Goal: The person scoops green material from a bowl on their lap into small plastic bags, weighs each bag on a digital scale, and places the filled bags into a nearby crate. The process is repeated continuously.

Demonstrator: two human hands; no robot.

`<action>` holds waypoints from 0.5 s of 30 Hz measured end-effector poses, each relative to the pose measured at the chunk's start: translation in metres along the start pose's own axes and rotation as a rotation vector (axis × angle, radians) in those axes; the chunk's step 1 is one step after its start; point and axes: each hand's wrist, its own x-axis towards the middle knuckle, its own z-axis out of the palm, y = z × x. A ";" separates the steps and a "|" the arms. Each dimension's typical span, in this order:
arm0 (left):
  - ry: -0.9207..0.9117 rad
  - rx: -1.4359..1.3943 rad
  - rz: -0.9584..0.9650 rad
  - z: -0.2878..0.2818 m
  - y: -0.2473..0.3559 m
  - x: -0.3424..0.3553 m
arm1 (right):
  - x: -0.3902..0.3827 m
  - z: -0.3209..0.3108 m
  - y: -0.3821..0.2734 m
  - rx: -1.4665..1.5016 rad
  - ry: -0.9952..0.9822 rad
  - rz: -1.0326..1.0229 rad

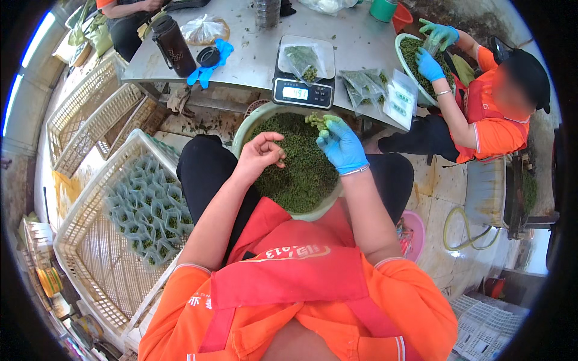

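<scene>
A pale green basin [246, 124] filled with small green peppercorns [295, 180] stands between my knees. Over its right side, my right hand [344, 145], in a blue glove, pinches a small cluster of green peppercorns [315, 121] at its fingertips. My left hand [262, 155] is bare and hovers above the basin's left side. Its fingers are loosely curled and apart, with nothing visible between them. Just beyond the basin, a digital scale [304, 91] sits at the table's edge. A clear bag [301, 60] with some green peppercorns lies on its pan.
The metal table [247, 60] holds a dark bottle [173, 45], blue gloves [209, 69], filled bags [365, 84] and a label sheet [400, 99]. At left, a crate [90, 240] contains several packed bags [147, 207]. A gloved co-worker [481, 114] handles another basin [404, 55] at right.
</scene>
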 end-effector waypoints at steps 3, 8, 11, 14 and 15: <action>-0.015 0.004 -0.012 0.000 -0.007 0.002 | -0.001 0.017 -0.006 -0.135 0.053 -0.105; 0.029 0.057 -0.024 0.001 -0.012 0.006 | 0.024 0.021 -0.002 0.029 0.149 -0.300; 0.063 0.059 -0.010 0.004 -0.011 0.005 | 0.044 0.034 0.005 0.027 0.041 -0.398; 0.059 0.079 -0.013 0.003 -0.012 0.005 | 0.068 0.051 0.014 -0.119 0.043 -0.519; 0.052 0.086 -0.013 0.002 -0.012 0.005 | 0.072 0.059 0.014 -0.310 0.068 -0.544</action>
